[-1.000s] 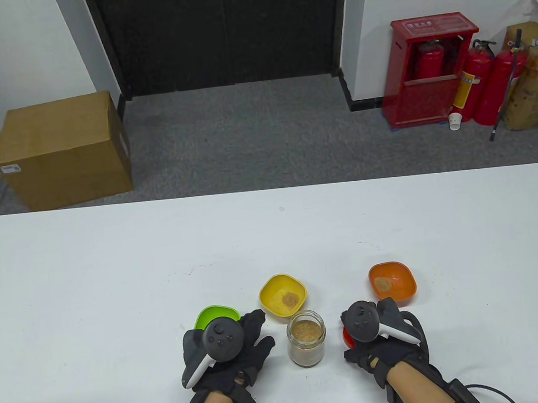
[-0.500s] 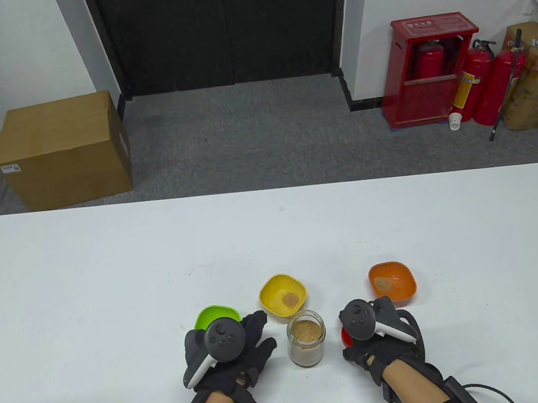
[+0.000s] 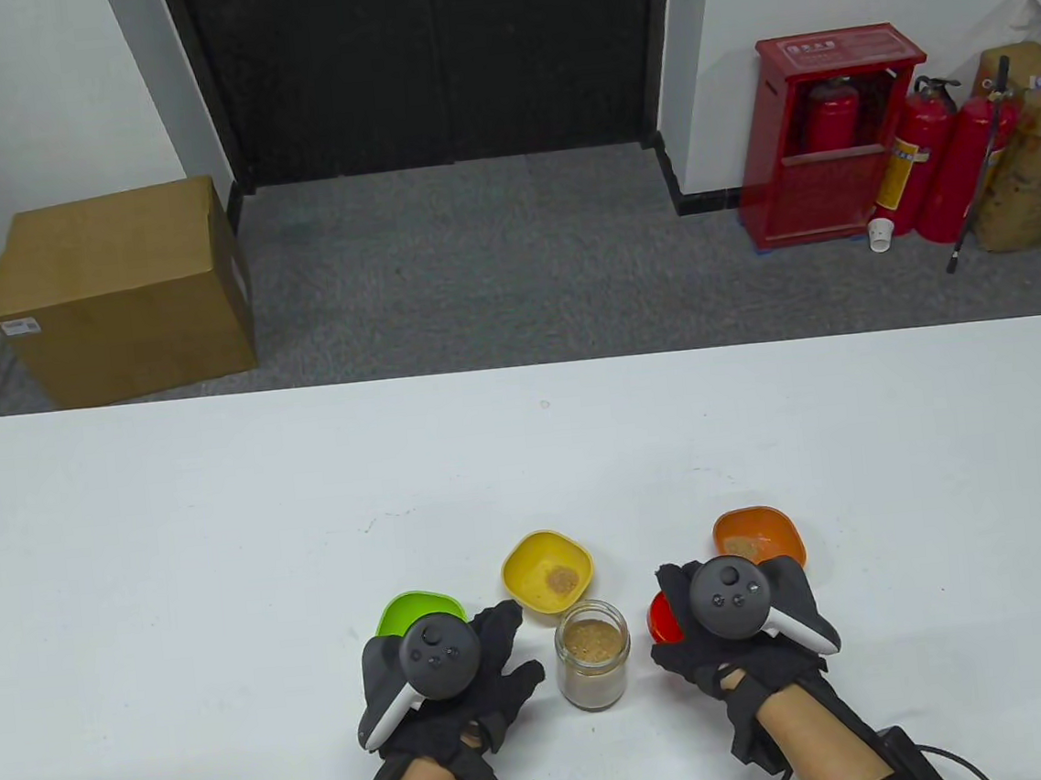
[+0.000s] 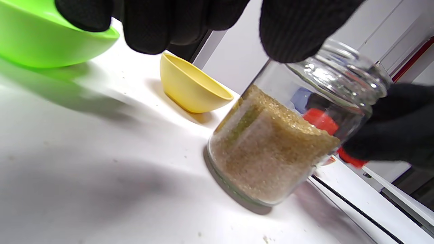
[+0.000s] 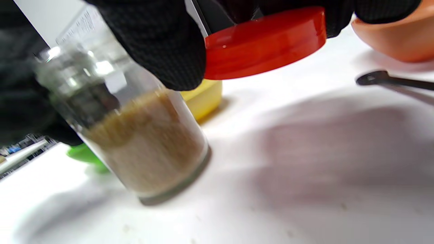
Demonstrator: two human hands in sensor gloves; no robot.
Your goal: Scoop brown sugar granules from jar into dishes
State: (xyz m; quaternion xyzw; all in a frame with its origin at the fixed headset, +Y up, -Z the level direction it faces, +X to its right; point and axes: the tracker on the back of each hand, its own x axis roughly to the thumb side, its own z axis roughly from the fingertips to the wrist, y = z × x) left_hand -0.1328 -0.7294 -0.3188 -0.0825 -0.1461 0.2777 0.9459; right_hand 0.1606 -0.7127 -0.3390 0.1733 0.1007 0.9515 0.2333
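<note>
A: We're at a white counter (image 3: 221, 529), grey carpet behind. The open jar (image 3: 594, 665) of brown sugar stands between our hands, near the yellow dish (image 3: 547, 571).

B: Our right hand (image 3: 737, 636) holds the red lid (image 5: 264, 42) off the counter; our left hand (image 3: 447, 682) hovers beside the jar, fingers loosely spread, holding nothing.

A: If the lid clips the glass rim, we could tip the jar and spill sugar.

B: And the black spoon (image 5: 390, 80) lies near the orange dish (image 3: 760, 532); we might knock it.

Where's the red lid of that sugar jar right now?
The red lid is off the jar, held in the right hand just right of the open glass jar, in front of the orange dish in the table view.
</note>
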